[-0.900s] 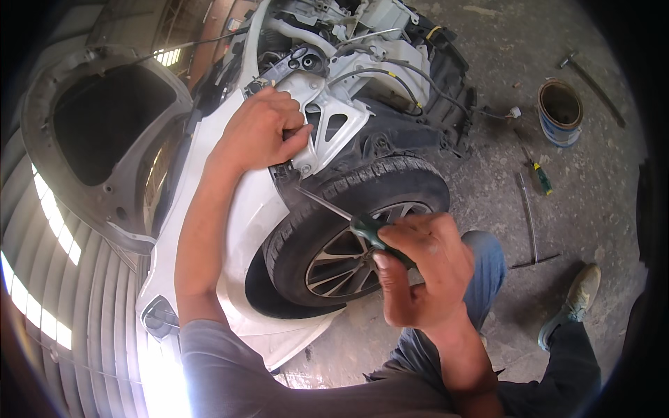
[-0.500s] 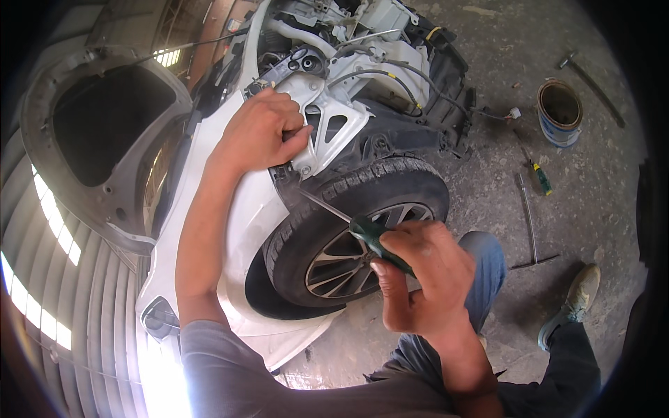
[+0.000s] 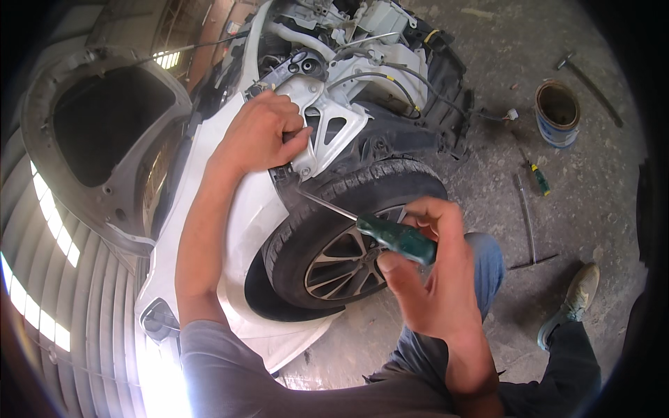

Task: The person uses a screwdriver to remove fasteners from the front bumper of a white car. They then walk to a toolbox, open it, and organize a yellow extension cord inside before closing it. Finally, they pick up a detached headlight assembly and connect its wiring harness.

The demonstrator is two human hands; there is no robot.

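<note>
My left hand (image 3: 265,132) is closed over the front edge of the white car fender (image 3: 244,216), its fingers curled beside a white metal bracket (image 3: 322,143). In my right hand (image 3: 442,279) is a screwdriver with a dark green handle (image 3: 404,239). The grip is loose, with the thumb below the handle and the fingers lifted and curled around its end. The thin metal shaft points up and left to a dark plastic piece (image 3: 289,184) at the fender's corner, just below my left hand. Whether the tip sits on a fastener there cannot be made out.
A wheel (image 3: 355,258) stands under the fender, beside the exposed engine bay (image 3: 376,59). On the floor at right are a metal can (image 3: 557,115), a hammer (image 3: 591,87), a green-and-yellow screwdriver (image 3: 539,180) and a T-handle wrench (image 3: 527,223). A raised hood (image 3: 104,132) is at left.
My right hand has loosened around the screwdriver handle, its fingers opening and rising. The handle has shifted slightly right, and the shaft still points at the same corner. My left hand has stayed put.
</note>
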